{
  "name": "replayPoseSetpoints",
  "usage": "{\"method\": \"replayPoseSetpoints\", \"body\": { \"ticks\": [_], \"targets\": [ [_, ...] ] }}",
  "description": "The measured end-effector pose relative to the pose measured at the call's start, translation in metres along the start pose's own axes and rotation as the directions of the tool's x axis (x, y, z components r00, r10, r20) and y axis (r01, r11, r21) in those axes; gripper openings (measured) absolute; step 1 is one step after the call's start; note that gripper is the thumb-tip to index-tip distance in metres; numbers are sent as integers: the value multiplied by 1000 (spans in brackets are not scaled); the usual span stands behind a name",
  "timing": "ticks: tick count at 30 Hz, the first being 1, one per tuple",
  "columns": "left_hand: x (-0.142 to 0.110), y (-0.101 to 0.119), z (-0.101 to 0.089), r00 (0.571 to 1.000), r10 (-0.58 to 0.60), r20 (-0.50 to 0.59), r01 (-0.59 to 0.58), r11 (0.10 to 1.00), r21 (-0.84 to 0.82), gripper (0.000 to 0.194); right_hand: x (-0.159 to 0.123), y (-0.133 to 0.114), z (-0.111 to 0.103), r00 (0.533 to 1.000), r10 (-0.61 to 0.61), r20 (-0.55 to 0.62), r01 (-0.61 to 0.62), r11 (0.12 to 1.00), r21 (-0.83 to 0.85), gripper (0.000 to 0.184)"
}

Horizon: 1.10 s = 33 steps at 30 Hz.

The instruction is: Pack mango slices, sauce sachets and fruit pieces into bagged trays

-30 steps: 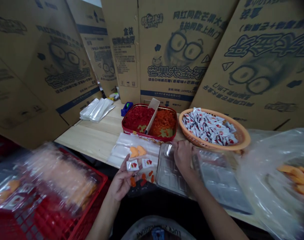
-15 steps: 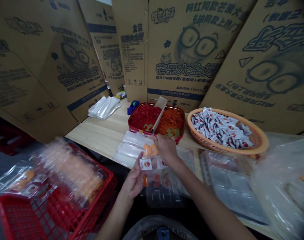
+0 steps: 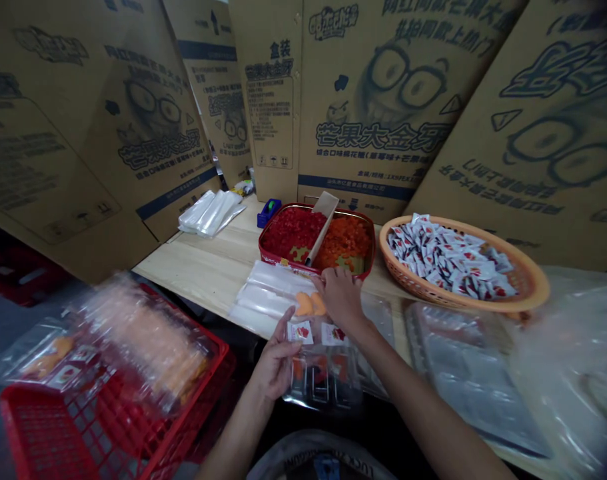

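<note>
A clear plastic tray (image 3: pixel 323 393) is held low at the table's front edge. In it lie two orange pieces (image 3: pixel 310 304), two white sachets with red pictures (image 3: pixel 302 332) and, in its near compartments, small orange and red bits. My left hand (image 3: pixel 277 360) grips the tray's left side, thumb by the left sachet. Over the far right corner, my right hand (image 3: pixel 340 297) is bent with its fingertips at the tray's edge; its palm side is hidden. Just beyond stands a red tin (image 3: pixel 270 257) of red and orange bits, split by a cardboard strip (image 3: pixel 323 227).
An orange basket (image 3: pixel 540 293) of sachets stands at right, with empty clear trays (image 3: pixel 468 360) before it. Flat clear bags (image 3: pixel 256 293) lie left of my hands. A red crate (image 3: pixel 43 433) with filled packs sits lower left. Cardboard boxes (image 3: pixel 373 87) wall the back.
The tray has tipped so that the right sachet and near compartments show more plainly. Both hands remain at it, and the view has shifted slightly.
</note>
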<state>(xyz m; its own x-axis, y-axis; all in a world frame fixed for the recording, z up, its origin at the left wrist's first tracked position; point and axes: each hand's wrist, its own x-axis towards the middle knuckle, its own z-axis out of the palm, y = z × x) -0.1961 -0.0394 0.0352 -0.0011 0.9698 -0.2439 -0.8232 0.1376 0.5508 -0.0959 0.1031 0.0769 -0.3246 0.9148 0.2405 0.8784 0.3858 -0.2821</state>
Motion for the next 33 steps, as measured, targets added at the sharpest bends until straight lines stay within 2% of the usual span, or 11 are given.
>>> {"method": "replayPoseSetpoints", "body": {
  "ticks": [2,3,4,6,8,10,17,22,26,30,33],
  "targets": [
    [1,2,0,1000,-5,-9,5,1000,3,85,-6,15,2,997,79,8,-78,962,260,31],
    [2,3,0,1000,-5,-14,5,1000,4,84,-10,22,3,991,128,32,-129,896,425,32],
    [2,3,1,1000,-9,-19,9,1000,6,83,-14,28,4,981,173,87,-191,789,584,34],
    [2,5,2,999,-22,-28,22,1000,17,81,-26,37,2,938,198,285,-347,495,797,38],
    [2,5,5,999,-44,-26,45,999,29,79,-38,40,-2,874,122,471,-486,226,844,39],
    [1,5,8,997,-70,-15,71,997,37,78,-47,37,-6,843,52,536,-538,63,840,38],
    [-4,3,18,997,-82,-11,83,995,59,81,-55,41,-4,829,164,535,-525,-100,845,36],
    [-4,4,19,997,-79,-6,79,995,61,82,-65,50,-8,763,81,641,-598,-286,748,32],
    [-2,3,19,997,-75,31,73,995,60,81,-70,52,-17,736,-27,677,-620,-428,657,33],
    [-2,-1,24,992,-113,51,107,988,110,77,-73,56,-25,679,-80,729,-676,-456,579,26],
    [1,-3,30,990,-118,81,89,951,295,69,-77,65,-27,664,-55,746,-692,-423,585,18]
  ]
}}
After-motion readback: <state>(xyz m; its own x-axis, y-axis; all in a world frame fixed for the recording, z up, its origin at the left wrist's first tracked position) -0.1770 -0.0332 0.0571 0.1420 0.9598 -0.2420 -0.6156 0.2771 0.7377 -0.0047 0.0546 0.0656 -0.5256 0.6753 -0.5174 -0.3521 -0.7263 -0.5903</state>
